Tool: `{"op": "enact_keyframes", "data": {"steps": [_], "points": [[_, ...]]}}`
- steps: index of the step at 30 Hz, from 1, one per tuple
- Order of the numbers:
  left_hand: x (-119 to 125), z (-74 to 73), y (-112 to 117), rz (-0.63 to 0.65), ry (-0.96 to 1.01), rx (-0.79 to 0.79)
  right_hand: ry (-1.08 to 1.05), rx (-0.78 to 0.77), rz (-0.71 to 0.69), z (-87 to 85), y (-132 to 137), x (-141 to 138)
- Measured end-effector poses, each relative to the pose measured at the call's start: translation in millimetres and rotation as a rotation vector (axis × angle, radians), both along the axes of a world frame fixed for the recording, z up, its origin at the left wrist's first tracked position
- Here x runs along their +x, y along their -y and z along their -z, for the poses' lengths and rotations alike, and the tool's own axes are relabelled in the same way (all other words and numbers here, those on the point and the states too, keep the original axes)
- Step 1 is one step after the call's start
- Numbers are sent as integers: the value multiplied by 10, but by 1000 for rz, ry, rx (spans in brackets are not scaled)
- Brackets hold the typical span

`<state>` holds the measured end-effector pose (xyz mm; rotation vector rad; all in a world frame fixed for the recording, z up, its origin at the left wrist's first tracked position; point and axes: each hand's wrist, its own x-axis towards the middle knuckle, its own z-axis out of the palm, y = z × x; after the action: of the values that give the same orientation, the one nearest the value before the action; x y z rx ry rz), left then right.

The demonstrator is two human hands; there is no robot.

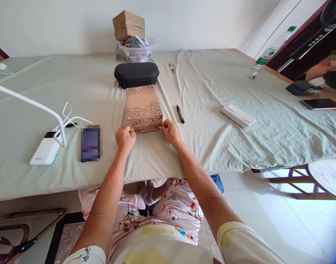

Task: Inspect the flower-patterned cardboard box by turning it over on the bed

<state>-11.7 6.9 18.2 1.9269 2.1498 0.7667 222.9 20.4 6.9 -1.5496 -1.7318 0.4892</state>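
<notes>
A brown cardboard box [143,104] with black scribbled loops on its top and front lies on the cloth-covered table in front of me. My left hand [125,138] is at its near left corner, fingers curled in and pressed together at the edge. At the near right corner, my right hand [170,131] pinches the box's edge between thumb and fingers. A black marker [180,114] lies just right of the box. Directly behind the box sits a black zip case [136,74].
A clear plastic tub [137,54] of odds and ends carries a smaller carton [128,25] at the back. To the left are a phone [91,143] and white power bank [45,148]; to the right, a white device [237,115], a bottle [274,49] and another person's arm.
</notes>
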Motion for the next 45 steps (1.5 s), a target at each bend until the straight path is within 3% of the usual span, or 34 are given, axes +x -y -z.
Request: {"op": "enact_keyframes", "data": {"steps": [8, 15, 23, 31, 38, 42, 45], "points": [[-9, 28, 5, 77, 19, 49, 73, -73, 10, -59, 25, -26], [-49, -12, -5, 87, 80, -31, 60, -24, -35, -44, 17, 26], [-39, -14, -1, 112, 144, -6, 50, 52, -44, -13, -10, 51], [23, -62, 43, 161, 161, 29, 8, 86, 48, 75, -58, 55], [60, -49, 74, 218, 155, 63, -24, 68, 96, 27, -59, 103], [11, 6, 24, 71, 87, 65, -21, 35, -29, -25, -4, 82], [-8, 26, 10, -32, 24, 42, -64, -30, -295, -48, 81, -34]]}}
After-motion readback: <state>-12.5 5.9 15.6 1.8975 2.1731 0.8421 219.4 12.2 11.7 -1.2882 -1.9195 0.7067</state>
